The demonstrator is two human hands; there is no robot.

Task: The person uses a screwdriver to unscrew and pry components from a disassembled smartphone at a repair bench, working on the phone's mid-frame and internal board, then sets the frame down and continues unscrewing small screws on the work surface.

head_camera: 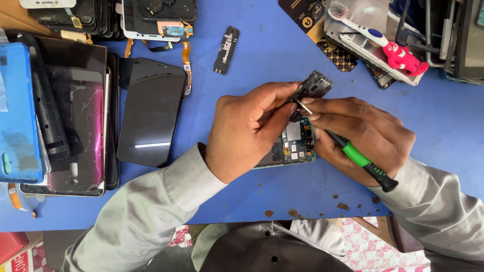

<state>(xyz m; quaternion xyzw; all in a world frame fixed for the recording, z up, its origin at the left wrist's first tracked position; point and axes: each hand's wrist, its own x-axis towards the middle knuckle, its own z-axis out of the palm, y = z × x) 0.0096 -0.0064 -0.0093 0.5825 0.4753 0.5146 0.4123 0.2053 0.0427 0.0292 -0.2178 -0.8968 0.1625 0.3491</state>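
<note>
The left hand (247,131) pinches a small dark cover plate (313,86), lifted above the top end of an opened phone (295,146) lying with its circuit board bared on the blue table (272,55). The right hand (363,136) grips a green-handled screwdriver (360,160), its tip touching that plate. Loose screens (151,111) crowd the table's left side, a toothbrush (375,38) and frames its upper right; bare blue surface lies between.

A blue worktop (262,55) carries a black glass phone screen (151,111), a cracked pink-tinted screen (75,136), a small black circuit strip (226,49), and a white-and-blue toothbrush (360,25) beside a pink figurine (403,56).
</note>
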